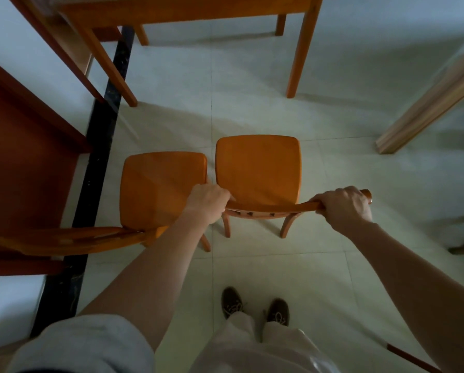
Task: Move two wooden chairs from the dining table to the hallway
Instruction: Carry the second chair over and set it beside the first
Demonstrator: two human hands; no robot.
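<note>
Both hands grip the top rail of the right chair (257,168): left hand (208,204) at its left end, right hand (343,204) at its right. The left chair (160,184) stands just beside it, ungripped. Both rest on the floor, clear of the table (171,9). Judged step: placing or lifting the right chair. Next: confirm position, then let go.

Orange-brown wooden chairs (257,168). Pale grey-white floor tiles (252,103). Black speckled threshold strip (101,146). Dark brown shoes (278,312), pale laces. Red-brown door (23,157). Grey sleeve (85,343).
</note>
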